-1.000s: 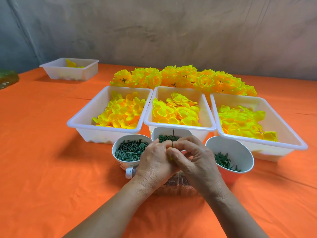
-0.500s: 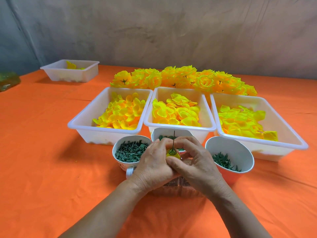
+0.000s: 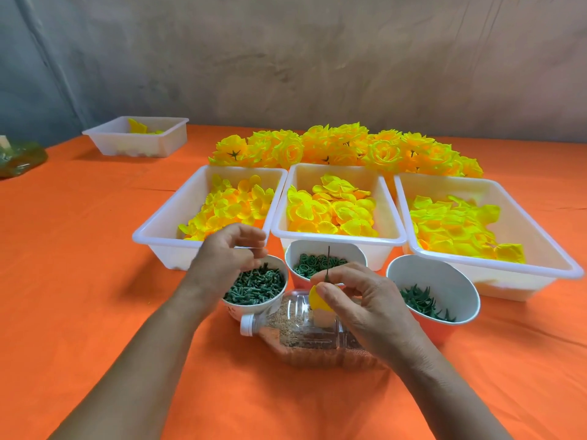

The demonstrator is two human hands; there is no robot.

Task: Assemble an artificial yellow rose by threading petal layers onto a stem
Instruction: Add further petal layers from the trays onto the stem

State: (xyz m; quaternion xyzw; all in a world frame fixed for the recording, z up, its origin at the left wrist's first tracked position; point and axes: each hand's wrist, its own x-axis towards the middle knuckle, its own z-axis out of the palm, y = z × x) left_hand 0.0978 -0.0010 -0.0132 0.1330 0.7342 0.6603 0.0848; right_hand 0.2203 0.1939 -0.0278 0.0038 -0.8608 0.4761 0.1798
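My right hand (image 3: 355, 300) pinches a thin dark green stem (image 3: 327, 262) that stands upright, with a small yellow petal bud (image 3: 316, 300) on it just under my fingers. My left hand (image 3: 227, 255) hovers with loosely curled fingers and holds nothing, over the near edge of the left petal tray (image 3: 165, 230) and the cup of green stem pieces (image 3: 254, 285). The middle tray (image 3: 336, 204) and the right tray (image 3: 460, 223) hold loose yellow petals.
A cup of green rings (image 3: 314, 263) and a cup of green leaf calyxes (image 3: 422, 301) stand before the trays. A clear plastic bottle (image 3: 305, 331) lies beneath my right hand. Finished yellow roses (image 3: 343, 147) lie behind the trays. A small tray (image 3: 139, 138) sits far left.
My left hand let go of the bud and moved left and up toward the left tray. The right hand stays on the stem and bud, slightly lower.
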